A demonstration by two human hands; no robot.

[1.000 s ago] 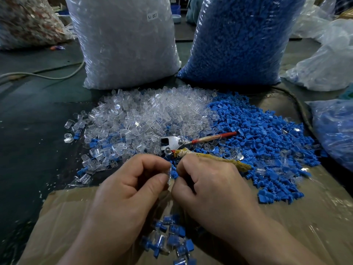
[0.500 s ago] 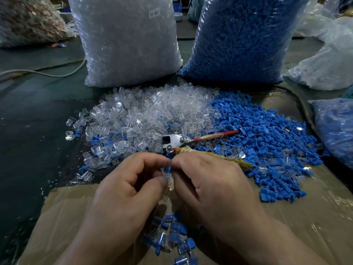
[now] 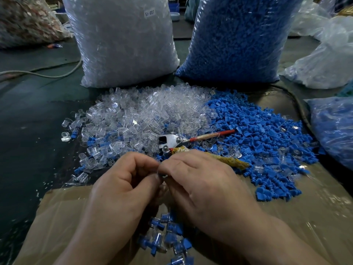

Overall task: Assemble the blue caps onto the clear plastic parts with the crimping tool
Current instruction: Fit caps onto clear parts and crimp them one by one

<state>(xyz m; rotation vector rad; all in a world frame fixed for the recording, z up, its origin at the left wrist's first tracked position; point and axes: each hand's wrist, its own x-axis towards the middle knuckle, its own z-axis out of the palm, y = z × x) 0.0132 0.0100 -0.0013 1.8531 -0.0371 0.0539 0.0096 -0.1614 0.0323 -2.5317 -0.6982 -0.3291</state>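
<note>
My left hand [image 3: 124, 186] and my right hand [image 3: 200, 180] meet fingertip to fingertip at the centre, pinching a small clear plastic part [image 3: 160, 174] between them; a blue cap, if any, is hidden by the fingers. Just beyond the hands lies the crimping tool [image 3: 172, 141] with one red handle and one yellow-wrapped handle, on the loose parts. A heap of clear parts [image 3: 149, 111] spreads to the left of it and a heap of blue caps [image 3: 267, 138] to the right. A small pile of assembled pieces [image 3: 168, 234] lies below my hands.
A tall bag of clear parts [image 3: 122, 41] and a tall bag of blue caps [image 3: 238, 39] stand behind the heaps. Plastic-covered cardboard [image 3: 315, 217] underlies the near area. More bags lie at the right [image 3: 328, 62] and far left [image 3: 24, 22]. A cable [image 3: 44, 74] runs on the left.
My hands have drawn closer together, and the blue cap seen between the fingertips half a second ago is now hidden. The tool and the heaps have not moved.
</note>
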